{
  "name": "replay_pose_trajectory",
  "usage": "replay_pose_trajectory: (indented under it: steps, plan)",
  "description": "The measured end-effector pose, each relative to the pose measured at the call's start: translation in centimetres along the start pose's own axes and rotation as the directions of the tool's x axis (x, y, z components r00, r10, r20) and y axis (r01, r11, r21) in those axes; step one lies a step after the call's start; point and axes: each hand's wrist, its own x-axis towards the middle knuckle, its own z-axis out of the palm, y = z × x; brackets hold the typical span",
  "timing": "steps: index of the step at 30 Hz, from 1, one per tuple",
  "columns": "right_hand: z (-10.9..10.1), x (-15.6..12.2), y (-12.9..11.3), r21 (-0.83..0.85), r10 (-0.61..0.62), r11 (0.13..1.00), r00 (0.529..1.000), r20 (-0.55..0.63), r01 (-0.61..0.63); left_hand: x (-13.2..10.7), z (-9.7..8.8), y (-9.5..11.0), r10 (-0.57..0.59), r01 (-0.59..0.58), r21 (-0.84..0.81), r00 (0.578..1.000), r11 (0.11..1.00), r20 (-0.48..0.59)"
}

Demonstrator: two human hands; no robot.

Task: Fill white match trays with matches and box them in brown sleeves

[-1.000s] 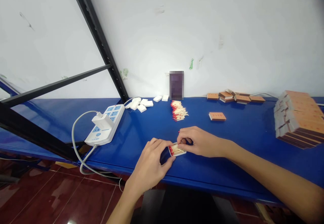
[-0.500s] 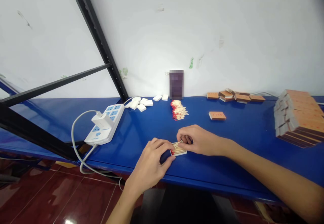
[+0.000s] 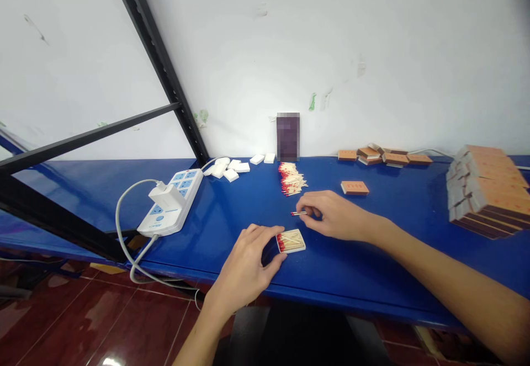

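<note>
A white matchbox tray [image 3: 298, 249] lies on the blue table, filled with red-headed matches [image 3: 292, 239]. My left hand [image 3: 252, 261] grips the tray's left end, index finger at the far side and thumb at the near side. Just beyond the tray, my right hand [image 3: 327, 214] is closed in a pinch on a match [image 3: 297, 213], its red head pointing left; whether more than one is held I cannot tell. Farther back lies a pile of loose matches [image 3: 292, 179].
White empty trays [image 3: 231, 175] are scattered at back left, beside a power strip [image 3: 165, 211] with a plugged-in adapter. Orange matchbox sleeves [image 3: 393, 159] lie along the wall, one matchbox [image 3: 355, 188] nearer. A large matchbox stack [image 3: 492, 189] stands at right. A black frame post [image 3: 165, 73] rises left.
My right hand has moved up and away from the tray toward the match pile, with a match now showing in its fingers. My left hand stays at the tray.
</note>
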Motion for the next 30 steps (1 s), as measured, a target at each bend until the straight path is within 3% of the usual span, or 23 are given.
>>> replay_pose_trajectory:
  steps: [3,7,15,21,30]
  plan:
    - [-0.3,-0.1,1.0,-0.122,0.039,0.992,0.998,0.054,-0.032,0.0,0.0,-0.1,0.026,-0.026,-0.004,1.000,1.000,0.011]
    - [0.0,-0.1,1.9,-0.077,0.075,0.995,0.990,0.119,-0.066,0.1,0.0,0.0,0.030,-0.031,0.018,1.000,0.999,0.007]
    - [0.3,-0.3,1.0,-0.045,0.076,0.997,0.982,0.171,-0.070,0.0,0.6,-0.5,-0.168,0.177,0.048,0.973,0.983,-0.156]
    - [0.1,-0.2,0.2,-0.036,0.054,0.998,0.990,0.130,-0.050,0.1,0.4,-0.5,-0.013,0.019,0.068,0.995,0.998,-0.096]
    - [-1.0,-0.7,0.2,0.046,0.024,0.998,0.971,0.239,-0.036,0.2,0.4,-0.3,-0.038,0.049,0.097,0.993,0.994,-0.110]
